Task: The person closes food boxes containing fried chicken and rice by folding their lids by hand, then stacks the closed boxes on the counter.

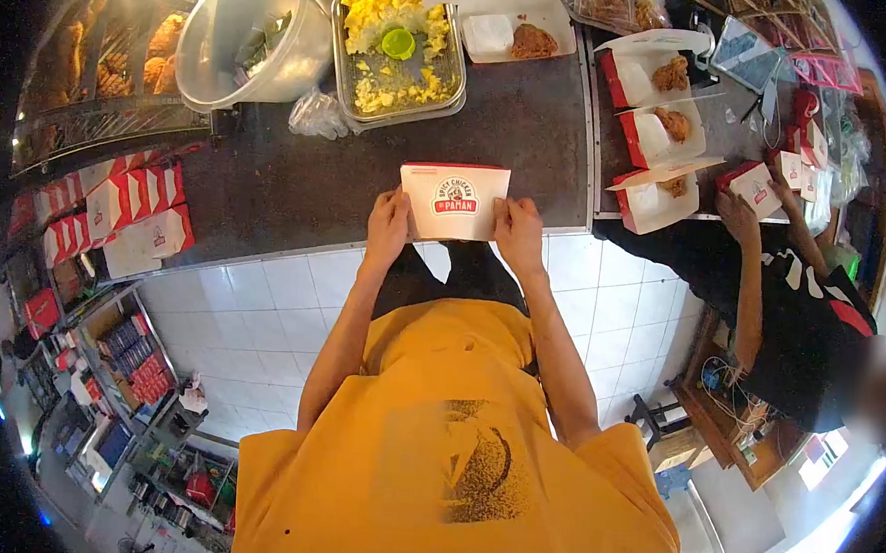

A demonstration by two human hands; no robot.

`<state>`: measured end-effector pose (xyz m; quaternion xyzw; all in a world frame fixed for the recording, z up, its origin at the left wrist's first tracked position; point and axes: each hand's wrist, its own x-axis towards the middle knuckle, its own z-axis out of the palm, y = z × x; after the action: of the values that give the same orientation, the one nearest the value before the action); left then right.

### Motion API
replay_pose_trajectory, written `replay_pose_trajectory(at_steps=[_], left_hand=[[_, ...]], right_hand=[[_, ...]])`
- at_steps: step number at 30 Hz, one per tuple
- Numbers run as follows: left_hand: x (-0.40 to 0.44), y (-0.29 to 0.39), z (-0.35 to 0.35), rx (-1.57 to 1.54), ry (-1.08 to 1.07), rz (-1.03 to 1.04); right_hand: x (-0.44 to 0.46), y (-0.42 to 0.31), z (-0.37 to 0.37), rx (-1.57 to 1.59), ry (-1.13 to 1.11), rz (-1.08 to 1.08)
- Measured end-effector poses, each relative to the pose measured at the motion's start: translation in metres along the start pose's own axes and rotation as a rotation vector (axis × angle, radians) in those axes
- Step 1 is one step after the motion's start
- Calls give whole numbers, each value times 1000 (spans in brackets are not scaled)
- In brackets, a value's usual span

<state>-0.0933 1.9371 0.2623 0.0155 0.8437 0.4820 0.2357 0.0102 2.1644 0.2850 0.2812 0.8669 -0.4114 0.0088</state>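
Observation:
A white box with red edges and a chicken logo (454,205) is held between both hands over the counter's front edge. My left hand (389,221) has its fingers closed on the box's left side. On the right side, my right hand (519,230) grips the box with the fingers curled. Beyond it on the dark counter (297,189) stands a metal tray of yellow and pale food (395,79) with a green cup (398,44) in it. Behind the tray, an open box (490,41) holds a wrapped white portion and fried chicken.
A clear plastic tub (199,58) and crumpled plastic (318,116) are left of the tray. Folded boxes (141,206) lie far left, near a glass case (103,78). At right, open boxes (671,128) hold chicken; a co-worker's hands (742,214) hold another box.

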Motion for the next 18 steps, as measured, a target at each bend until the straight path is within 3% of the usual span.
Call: replay_pose_trajectory(at_steps=[4,7,10,13,18], left_hand=[[2,0,-3,67,-4,50],[3,18,-7,287,104,246],[4,67,-12,698,107,643],[14,39,-11,857,-212,681],[28,60,-44,938,-486,762]], right_hand=[[-3,13,6,-80,-59,24],[-3,-1,1,-178,74,-5],[2,-57,-26,-342,140,-285],[4,-32,-6,-546,-143,-435],[16,-40,-47,-477,-391,-440]])
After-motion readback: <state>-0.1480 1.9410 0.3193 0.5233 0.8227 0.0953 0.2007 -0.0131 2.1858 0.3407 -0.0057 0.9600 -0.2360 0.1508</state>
